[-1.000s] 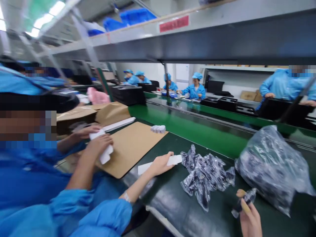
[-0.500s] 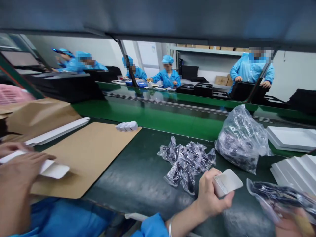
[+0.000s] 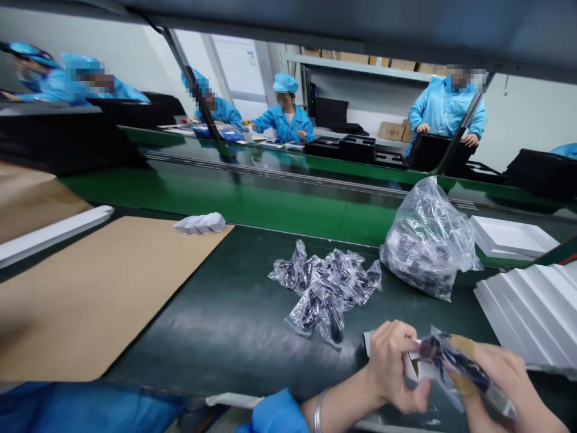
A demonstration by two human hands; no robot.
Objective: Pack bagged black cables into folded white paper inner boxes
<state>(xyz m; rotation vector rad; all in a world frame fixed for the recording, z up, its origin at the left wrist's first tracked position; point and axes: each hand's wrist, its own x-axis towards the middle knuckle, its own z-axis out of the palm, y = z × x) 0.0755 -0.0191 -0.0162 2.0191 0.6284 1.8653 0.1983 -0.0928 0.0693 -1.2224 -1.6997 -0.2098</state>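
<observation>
My left hand point(image 3: 394, 367) is closed around a small white box point(image 3: 413, 364), whose open end faces right. My right hand point(image 3: 491, 373), with tan coverings on some fingers, grips a clear bag with a dark item point(image 3: 466, 367) inside. The front of this bag meets the box's open end. Up and to the left, a pile of similar bagged dark items point(image 3: 331, 285) lies on the dark green work surface point(image 3: 216, 313). Behind my hands stands a large clear plastic bag point(image 3: 426, 246) holding more of them.
Brown cardboard point(image 3: 108, 288) lies at left, with white folded pieces point(image 3: 201, 223) at its far edge. White trays point(image 3: 514, 237) and stacked white boxes point(image 3: 532, 307) are at right. A green conveyor point(image 3: 288, 210) crosses behind; several people in blue work beyond it.
My right hand has brought the bagged item leftward to the box in my left hand. The view has shifted right, and the neighbour's hands at far left are out of sight.
</observation>
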